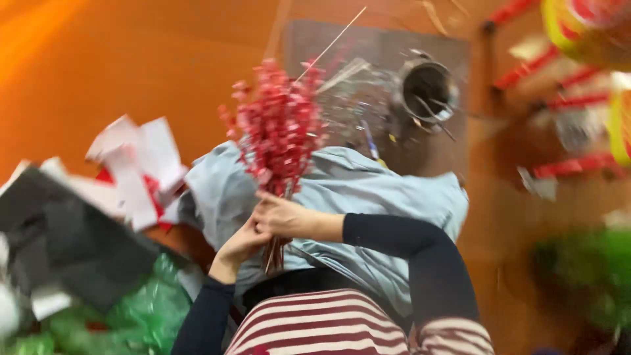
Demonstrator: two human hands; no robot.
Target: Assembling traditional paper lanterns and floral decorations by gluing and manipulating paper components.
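Observation:
A bunch of thin stems topped with small red berry-like beads [279, 128] stands upright in front of me. My right hand [284, 215] grips the stems just below the red cluster. My left hand [240, 244] clasps the same stems from the left, a little lower. The stem ends [273, 255] stick out below both hands. One long pale stick [332, 42] juts up to the right from the bunch. Both arms wear dark sleeves. The picture is blurred.
A pale blue cloth [368, 190] lies over my lap above striped red-and-white clothing [315, 325]. A metal can [427, 89] sits on a grey mat. White and red papers [135, 164], green wrapping [141, 312] and a dark sheet [59, 243] lie left. Red rods [572, 102] lie right.

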